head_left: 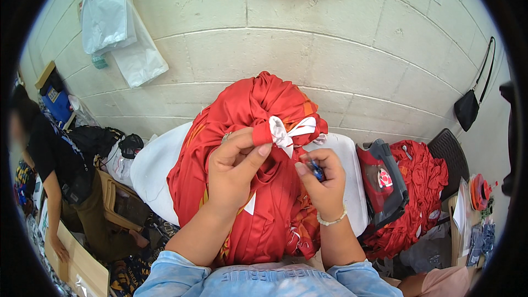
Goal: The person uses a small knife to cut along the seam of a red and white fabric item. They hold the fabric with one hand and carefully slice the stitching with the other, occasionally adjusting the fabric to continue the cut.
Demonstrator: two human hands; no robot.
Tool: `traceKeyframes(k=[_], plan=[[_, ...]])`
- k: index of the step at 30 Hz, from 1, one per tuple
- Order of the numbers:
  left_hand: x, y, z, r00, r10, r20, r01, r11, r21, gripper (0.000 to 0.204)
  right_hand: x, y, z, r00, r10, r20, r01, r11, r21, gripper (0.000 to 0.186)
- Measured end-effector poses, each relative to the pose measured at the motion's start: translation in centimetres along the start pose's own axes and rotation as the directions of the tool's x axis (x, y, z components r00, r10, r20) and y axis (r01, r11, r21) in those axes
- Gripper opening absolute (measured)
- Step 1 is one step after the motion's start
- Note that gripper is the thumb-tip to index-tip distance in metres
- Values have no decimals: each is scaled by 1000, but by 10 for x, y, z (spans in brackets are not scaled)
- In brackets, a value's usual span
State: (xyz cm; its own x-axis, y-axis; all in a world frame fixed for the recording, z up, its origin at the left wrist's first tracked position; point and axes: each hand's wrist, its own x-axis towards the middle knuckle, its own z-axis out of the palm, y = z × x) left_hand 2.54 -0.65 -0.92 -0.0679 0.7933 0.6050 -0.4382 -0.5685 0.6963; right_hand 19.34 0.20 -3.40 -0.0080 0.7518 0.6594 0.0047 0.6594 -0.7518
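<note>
A large bundle of red fabric [258, 209] stands in front of me, resting on a white padded board [157, 165]. A white cloth strip [289, 131] is knotted around a red band of it near the top. My left hand [236, 168] pinches that red band just left of the knot. My right hand [322, 179], with a bead bracelet on the wrist, is closed on a small blue tool [315, 169] right beside the knot. My light blue sleeves enter from the lower edge.
A person in a black top [44, 148] bends over cardboard boxes at the left. A pile of red garments [423, 187] and a red-and-grey device [385, 181] lie at the right. A black bag [468, 107] and plastic bags [118, 27] hang on the block wall.
</note>
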Motion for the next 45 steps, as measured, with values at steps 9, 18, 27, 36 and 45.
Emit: traceKeyframes(k=[9,18,27,36,45], plan=[[-3,-1,4,985,106,135,-130,975,183,22,8,-34,5,997,-67,30,66,997,48,25],[-3,0,2,979,91,180,-143,942,304,21,16,-36,10,967,50,-251,-2,982,188,16],[1,6,9,990,-121,-73,119,992,-32,49,27,31,-37,943,160,-292,-200,974,-111,28],[19,28,-30,980,-87,-182,93,995,26,35,23,99,-61,878,338,-340,-370,928,-32,12],[24,153,-196,744,633,212,-93,-216,972,25,24,96,-61,877,317,-361,-347,938,-21,12]])
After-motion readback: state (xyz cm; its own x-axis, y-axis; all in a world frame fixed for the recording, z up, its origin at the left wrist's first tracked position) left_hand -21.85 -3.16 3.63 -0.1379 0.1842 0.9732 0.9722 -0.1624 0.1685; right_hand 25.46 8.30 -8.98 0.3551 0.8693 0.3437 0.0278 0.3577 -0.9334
